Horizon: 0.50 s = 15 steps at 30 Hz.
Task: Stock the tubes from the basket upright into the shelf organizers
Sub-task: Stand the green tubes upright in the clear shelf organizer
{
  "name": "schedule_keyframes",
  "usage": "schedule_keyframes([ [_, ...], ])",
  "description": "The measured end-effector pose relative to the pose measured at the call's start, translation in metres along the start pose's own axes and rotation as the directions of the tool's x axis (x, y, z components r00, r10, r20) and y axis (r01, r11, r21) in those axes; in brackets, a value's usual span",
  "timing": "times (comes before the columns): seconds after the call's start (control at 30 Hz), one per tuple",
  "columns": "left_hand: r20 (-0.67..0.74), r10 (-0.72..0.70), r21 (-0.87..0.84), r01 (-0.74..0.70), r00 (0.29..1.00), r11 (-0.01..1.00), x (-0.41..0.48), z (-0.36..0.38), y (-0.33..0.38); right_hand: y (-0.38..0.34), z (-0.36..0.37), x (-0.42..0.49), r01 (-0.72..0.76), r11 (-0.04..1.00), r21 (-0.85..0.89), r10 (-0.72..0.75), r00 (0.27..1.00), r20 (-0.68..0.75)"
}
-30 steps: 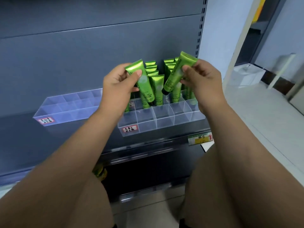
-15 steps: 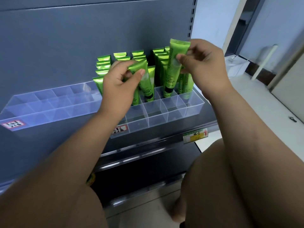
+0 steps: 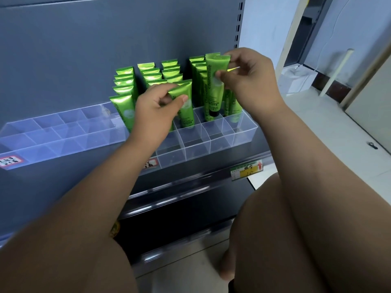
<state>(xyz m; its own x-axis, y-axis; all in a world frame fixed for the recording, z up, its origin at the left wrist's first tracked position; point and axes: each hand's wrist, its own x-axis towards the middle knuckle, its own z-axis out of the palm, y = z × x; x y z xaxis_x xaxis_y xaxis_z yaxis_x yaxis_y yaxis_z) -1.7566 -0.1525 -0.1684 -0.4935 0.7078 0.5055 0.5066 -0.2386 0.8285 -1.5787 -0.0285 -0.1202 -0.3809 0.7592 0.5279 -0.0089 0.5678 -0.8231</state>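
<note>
Evenly, softly lit, brightest toward 2 o'clock on the pale floor [image 3: 330,132]. Soft sheen on the green tubes [image 3: 124,81], faint glints along the clear organizer [image 3: 211,142]. Wide-angle bending toward the edges, slightly soft at 6 o'clock.

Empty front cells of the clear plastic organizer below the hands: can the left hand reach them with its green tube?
Probably yes. The left hand pinches its green tube behind those open-topped cells, and no tubes stand in them; only its forearm crosses one corner.
</note>
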Motion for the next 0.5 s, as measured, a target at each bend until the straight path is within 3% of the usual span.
schedule_keyframes([
  [0.23, 0.005, -0.044, -0.013, 0.044, 0.999, 0.999, 0.001, 0.002, 0.0, 0.003, 0.002, 0.002, 0.008, 0.998, -0.058, -0.006, 0.999, 0.032],
  [0.5, 0.001, 0.062, 0.041, -0.062, 0.998, 0.997, 0.0, 0.002, 0.009, 0.009, 0.003, 0.003, 0.039, 0.988, -0.148, -0.031, 0.998, 0.056],
])
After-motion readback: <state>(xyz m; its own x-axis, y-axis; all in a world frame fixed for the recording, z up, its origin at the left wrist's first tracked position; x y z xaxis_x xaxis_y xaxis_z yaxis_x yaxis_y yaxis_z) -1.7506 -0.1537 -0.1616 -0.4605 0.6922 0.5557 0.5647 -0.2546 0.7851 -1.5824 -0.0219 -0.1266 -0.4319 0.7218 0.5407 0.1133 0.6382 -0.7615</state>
